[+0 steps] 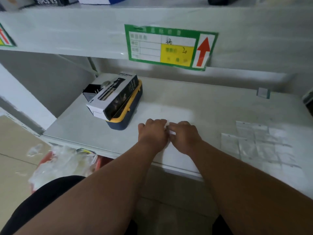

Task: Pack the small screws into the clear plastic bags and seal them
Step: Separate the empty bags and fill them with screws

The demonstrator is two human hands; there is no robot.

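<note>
Left hand, right hand, pinching bag (blurred)

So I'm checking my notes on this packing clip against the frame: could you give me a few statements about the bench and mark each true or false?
1. Both hands meet over a small white item at the bench's middle. True: the left hand and right hand pinch a small clear bag between them.
2. A black spray-bottle box lies on a yellow and navy case. True.
3. The spare clear bags lie left of the hands. False: they lie to the right.
4. The green-framed label shows a blue arrow pointing down. False: its arrow is red and points up.
5. The screws are plainly visible. False: none can be made out.
</note>
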